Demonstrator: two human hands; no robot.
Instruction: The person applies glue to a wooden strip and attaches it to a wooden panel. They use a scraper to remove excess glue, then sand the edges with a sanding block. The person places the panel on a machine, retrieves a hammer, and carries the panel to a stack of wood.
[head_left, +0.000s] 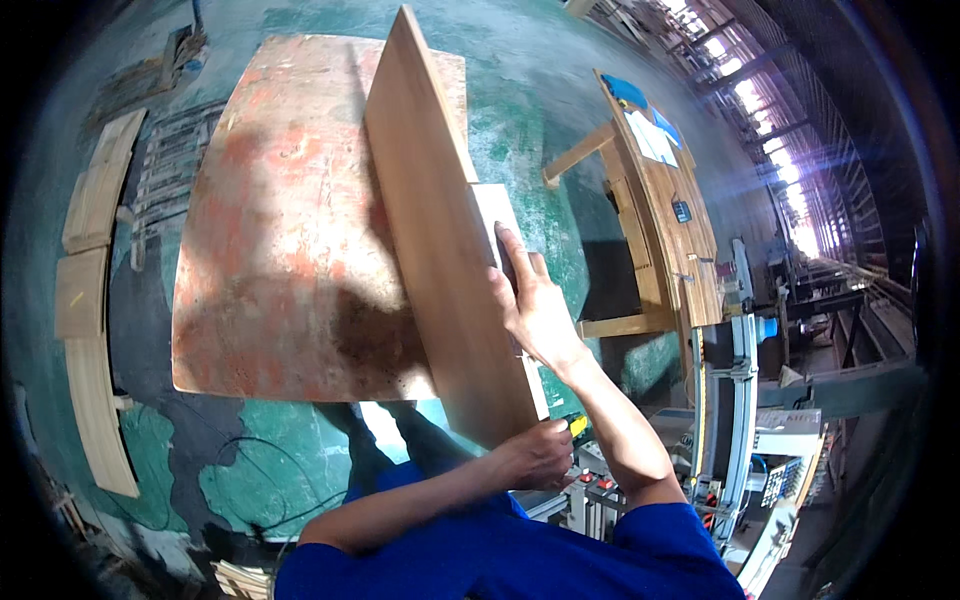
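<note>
One large wooden board (440, 230) is held on edge, tilted over a worn reddish panel (290, 240) lying on the green floor (530, 90). It is judged stiff, fairly heavy and smooth-faced, best gripped along its edges. The right hand (530, 300) is spread flat against its side; the left hand (535, 455) is closed around its lower corner.

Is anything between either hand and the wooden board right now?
Nothing visible. The right hand lies flat against the wooden board near its right edge, and the left hand grips the board's near bottom corner. Both are already in contact.
</note>
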